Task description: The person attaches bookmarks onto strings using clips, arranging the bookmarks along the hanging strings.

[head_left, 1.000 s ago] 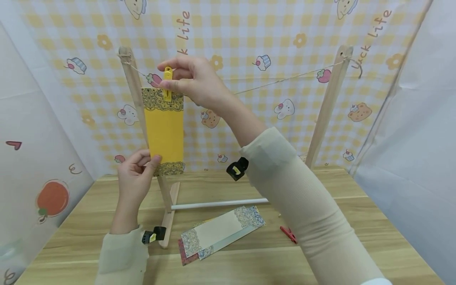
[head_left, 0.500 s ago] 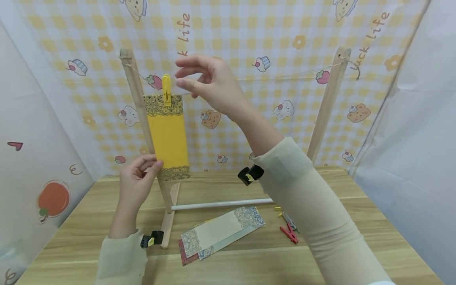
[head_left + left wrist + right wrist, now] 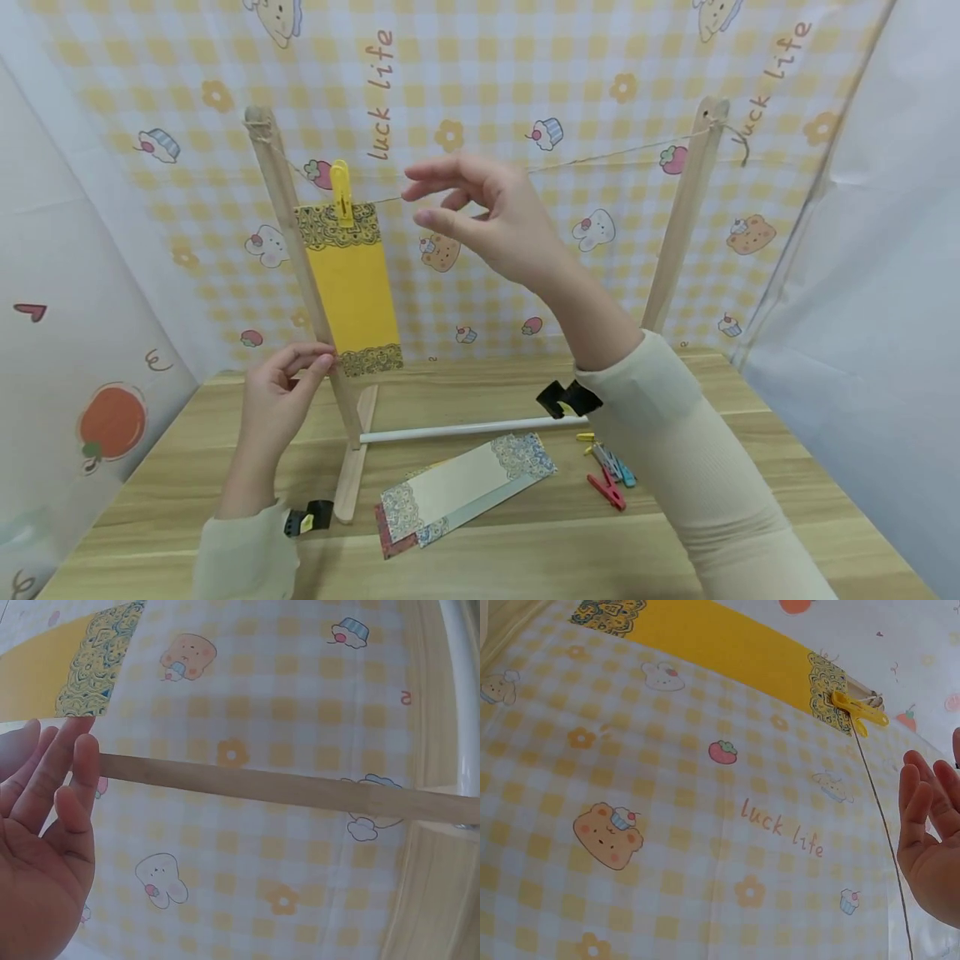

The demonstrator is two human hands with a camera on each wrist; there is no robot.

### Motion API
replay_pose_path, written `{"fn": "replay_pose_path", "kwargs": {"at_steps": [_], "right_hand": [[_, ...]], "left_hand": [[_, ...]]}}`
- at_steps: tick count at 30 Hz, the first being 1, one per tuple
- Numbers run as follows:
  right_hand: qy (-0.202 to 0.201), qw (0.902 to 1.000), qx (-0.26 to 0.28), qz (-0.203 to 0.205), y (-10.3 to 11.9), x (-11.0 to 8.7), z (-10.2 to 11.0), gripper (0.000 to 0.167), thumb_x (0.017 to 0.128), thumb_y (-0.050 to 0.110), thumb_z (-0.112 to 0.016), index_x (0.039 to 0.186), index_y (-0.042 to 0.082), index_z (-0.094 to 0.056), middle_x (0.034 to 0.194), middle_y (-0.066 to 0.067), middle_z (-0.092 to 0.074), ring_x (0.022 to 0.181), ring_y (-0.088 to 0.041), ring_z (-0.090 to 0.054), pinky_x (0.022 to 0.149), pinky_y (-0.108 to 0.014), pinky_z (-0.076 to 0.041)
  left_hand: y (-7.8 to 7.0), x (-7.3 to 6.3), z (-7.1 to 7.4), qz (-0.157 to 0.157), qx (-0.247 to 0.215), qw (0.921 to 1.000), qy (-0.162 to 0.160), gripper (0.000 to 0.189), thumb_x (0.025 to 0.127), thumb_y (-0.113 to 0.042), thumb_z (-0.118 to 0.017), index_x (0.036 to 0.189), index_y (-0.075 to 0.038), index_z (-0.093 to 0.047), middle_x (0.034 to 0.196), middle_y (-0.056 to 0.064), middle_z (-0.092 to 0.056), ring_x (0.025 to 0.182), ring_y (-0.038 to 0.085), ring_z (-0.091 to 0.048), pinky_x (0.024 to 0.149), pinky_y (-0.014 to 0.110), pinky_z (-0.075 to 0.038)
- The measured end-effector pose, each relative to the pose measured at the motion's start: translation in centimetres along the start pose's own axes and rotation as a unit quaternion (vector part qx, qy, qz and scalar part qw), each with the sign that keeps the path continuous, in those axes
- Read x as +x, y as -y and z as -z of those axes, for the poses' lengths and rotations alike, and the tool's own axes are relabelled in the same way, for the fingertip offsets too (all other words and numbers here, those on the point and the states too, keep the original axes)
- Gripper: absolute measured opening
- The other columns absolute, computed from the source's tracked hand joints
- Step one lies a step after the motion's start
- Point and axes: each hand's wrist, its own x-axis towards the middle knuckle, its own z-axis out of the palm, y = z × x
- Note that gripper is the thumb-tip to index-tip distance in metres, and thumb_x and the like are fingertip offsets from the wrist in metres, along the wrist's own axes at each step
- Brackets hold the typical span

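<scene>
A yellow card [image 3: 352,292] with patterned bands at both ends hangs from a thin string [image 3: 600,157], held at its top by a yellow clothespin [image 3: 342,193]. My left hand [image 3: 281,396] is at the card's lower left edge. In the left wrist view, its fingertips [image 3: 82,727] are right at the patterned end, with the fingers loosely extended. To the right of the card, my right hand [image 3: 495,221] is near the string with fingers parted and nothing between them. The right wrist view shows the clothespin [image 3: 859,709] across the card's end, apart from that hand.
Two wooden posts [image 3: 686,212] carry the string, and a white rod [image 3: 465,430] runs low between them. On the wooden table [image 3: 525,554] lie overlapping cards [image 3: 457,487] and, to their right, several loose clothespins [image 3: 607,487]. A checked cloth backdrop [image 3: 495,83] stands behind.
My right hand has let go of the yellow clothespin and moved right and down. The card now hangs from the string. My left hand has loosened its hold and slid slightly left and down.
</scene>
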Motion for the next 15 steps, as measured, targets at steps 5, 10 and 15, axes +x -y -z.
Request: {"fn": "replay_pose_path", "kwargs": {"at_steps": [5,10,15], "right_hand": [[0.003,0.9997,-0.024,0.001,-0.7,-1.9,0.7,0.033,0.091,0.007,-0.071,0.123,0.004,-0.066,0.115,-0.008,-0.073,0.087,-0.016,-0.064,0.054,-0.022,-0.038],[0.001,0.9995,-0.032,-0.005,-2.0,-3.8,1.4,0.032,0.09,0.004,-0.07,0.122,0.002,-0.066,0.115,-0.01,-0.073,0.088,-0.016,-0.064,0.047,-0.021,-0.03],[0.003,0.998,-0.046,-0.043,-3.5,-5.8,2.3,0.031,0.091,0.004,-0.07,0.122,0.004,-0.066,0.117,-0.01,-0.072,0.089,-0.014,-0.063,0.052,-0.02,-0.041]], "left_hand": [[0.5,-0.6,0.4,0.012,0.021,0.9996,0.013,0.014,0.098,-0.009,-0.063,0.102,0.002,-0.069,0.086,-0.029,-0.07,0.081,-0.005,-0.069,0.047,0.02,-0.038],[0.9,-1.3,0.6,0.011,0.054,0.9982,0.025,0.014,0.097,-0.011,-0.064,0.103,-0.001,-0.07,0.088,-0.029,-0.071,0.082,-0.007,-0.067,0.048,0.02,-0.039],[1.1,-2.0,0.6,0.006,0.073,0.9961,0.048,0.011,0.097,-0.012,-0.065,0.102,-0.004,-0.071,0.09,-0.028,-0.071,0.087,-0.012,-0.064,0.059,0.014,-0.047]]}}
